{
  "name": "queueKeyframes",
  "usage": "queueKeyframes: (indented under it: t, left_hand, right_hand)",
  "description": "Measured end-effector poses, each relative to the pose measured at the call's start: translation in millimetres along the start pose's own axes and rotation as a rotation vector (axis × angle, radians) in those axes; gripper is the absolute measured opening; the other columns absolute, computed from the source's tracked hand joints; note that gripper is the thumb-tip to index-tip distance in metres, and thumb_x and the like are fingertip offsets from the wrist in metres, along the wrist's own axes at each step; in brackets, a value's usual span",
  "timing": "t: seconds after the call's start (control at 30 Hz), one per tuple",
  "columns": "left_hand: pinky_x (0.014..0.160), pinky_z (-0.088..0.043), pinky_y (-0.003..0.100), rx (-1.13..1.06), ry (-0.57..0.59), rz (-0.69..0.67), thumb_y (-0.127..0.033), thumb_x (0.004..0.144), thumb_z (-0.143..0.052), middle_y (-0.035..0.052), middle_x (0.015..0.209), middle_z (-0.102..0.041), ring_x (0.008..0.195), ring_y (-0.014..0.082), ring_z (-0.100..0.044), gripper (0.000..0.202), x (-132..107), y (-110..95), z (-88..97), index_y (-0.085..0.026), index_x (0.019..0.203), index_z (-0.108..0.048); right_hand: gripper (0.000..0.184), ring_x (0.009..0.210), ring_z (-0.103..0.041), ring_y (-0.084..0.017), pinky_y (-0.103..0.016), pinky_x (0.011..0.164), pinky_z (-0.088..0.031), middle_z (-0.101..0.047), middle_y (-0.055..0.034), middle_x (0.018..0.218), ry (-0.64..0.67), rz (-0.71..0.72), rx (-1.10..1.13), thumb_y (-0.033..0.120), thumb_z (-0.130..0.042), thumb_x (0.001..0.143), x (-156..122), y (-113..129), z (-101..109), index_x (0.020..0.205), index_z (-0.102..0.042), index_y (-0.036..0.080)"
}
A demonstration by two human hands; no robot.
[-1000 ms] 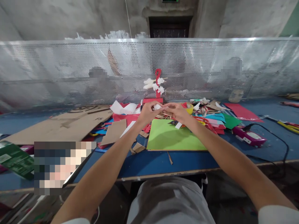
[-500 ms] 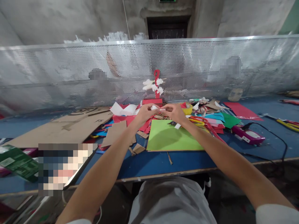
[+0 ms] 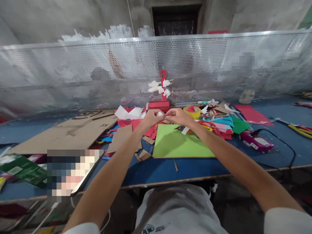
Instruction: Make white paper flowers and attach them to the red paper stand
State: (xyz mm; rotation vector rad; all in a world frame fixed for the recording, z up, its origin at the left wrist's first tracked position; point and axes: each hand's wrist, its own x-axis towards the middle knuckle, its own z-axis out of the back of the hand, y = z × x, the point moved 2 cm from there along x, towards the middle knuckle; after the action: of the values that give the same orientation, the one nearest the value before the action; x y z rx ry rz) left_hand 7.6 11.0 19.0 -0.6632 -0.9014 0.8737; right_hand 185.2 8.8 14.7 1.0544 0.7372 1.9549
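My left hand (image 3: 151,117) and my right hand (image 3: 178,116) meet above the far edge of a green paper sheet (image 3: 180,143). Both pinch a small white paper piece (image 3: 160,114) between their fingertips. Just beyond the hands stands a red paper stand (image 3: 162,87) on a red base, with small white paper flowers (image 3: 158,88) fixed to it. A white paper strip (image 3: 185,130) lies on the green sheet under my right wrist.
A blue table (image 3: 156,170) holds a large cardboard sheet (image 3: 65,131) at left, coloured paper scraps (image 3: 226,125), a yellow tape roll (image 3: 192,112) and a pink glue gun (image 3: 254,142) with a black cord at right. A perforated metal screen (image 3: 73,74) runs behind.
The hands have stayed together on the white piece, fingers shifting slightly. The view has tilted a little, so the table scene sits slightly higher and left.
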Motion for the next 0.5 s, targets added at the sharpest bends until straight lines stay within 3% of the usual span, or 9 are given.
queueKeyframes:
  t: [0.07,0.13,0.23,0.3,0.4,0.5]
  left_hand:
    - [0.055,-0.040,0.020,0.021,0.050,0.048,-0.026,0.067,-0.067,0.0014,0.065,-0.064,0.058,0.0099,-0.053,0.019,10,6,0.1,-0.012,0.079,-0.071]
    - [0.051,-0.037,0.020,0.078,0.132,0.074,-0.025,0.065,-0.066,0.0012,0.062,-0.062,0.054,0.0096,-0.051,0.019,20,9,0.3,-0.012,0.078,-0.072]
    - [0.046,-0.030,0.021,0.207,0.244,0.095,-0.024,0.064,-0.065,0.0004,0.057,-0.059,0.050,0.0091,-0.045,0.018,32,7,0.2,-0.013,0.075,-0.073]
    - [0.047,-0.029,0.021,0.268,0.329,0.091,-0.024,0.063,-0.065,0.0002,0.057,-0.058,0.051,0.0092,-0.045,0.018,40,5,-1.7,-0.012,0.074,-0.072]
    - [0.051,-0.033,0.021,0.282,0.458,0.080,-0.024,0.064,-0.062,0.0005,0.061,-0.058,0.056,0.0104,-0.048,0.020,51,4,-6.2,-0.011,0.076,-0.072]
    - [0.051,-0.032,0.022,0.295,0.503,0.048,-0.024,0.064,-0.062,-0.0001,0.062,-0.058,0.056,0.0103,-0.046,0.023,62,4,-8.0,-0.011,0.079,-0.072]
  right_hand:
    - [0.020,0.071,-0.067,-0.019,-0.028,0.064,-0.050,-0.075,-0.0055,0.085,0.101,-0.032,-0.104,0.030,-0.076,0.072,19,-3,22,0.089,-0.072,0.020]
    - [0.016,0.072,-0.066,-0.019,-0.028,0.064,-0.049,-0.075,-0.0062,0.084,0.116,-0.029,-0.255,0.025,-0.075,0.072,42,-13,53,0.087,-0.074,0.019]
    - [0.008,0.064,-0.063,-0.017,-0.027,0.063,-0.046,-0.073,-0.0053,0.071,0.049,-0.106,-0.506,0.018,-0.077,0.068,74,-43,100,0.076,-0.075,0.017]
    - [0.009,0.062,-0.062,-0.015,-0.025,0.064,-0.046,-0.073,-0.0042,0.070,0.056,-0.192,-0.630,0.017,-0.075,0.071,89,-70,122,0.079,-0.076,0.016]
    - [0.021,0.077,-0.067,-0.016,-0.021,0.068,-0.046,-0.076,-0.0051,0.089,0.132,-0.239,-0.807,0.018,-0.064,0.081,107,-108,136,0.098,-0.076,0.016]
    - [0.027,0.089,-0.068,-0.017,-0.020,0.074,-0.047,-0.075,-0.0058,0.101,0.193,-0.218,-0.916,0.018,-0.058,0.085,126,-135,134,0.108,-0.074,0.017]
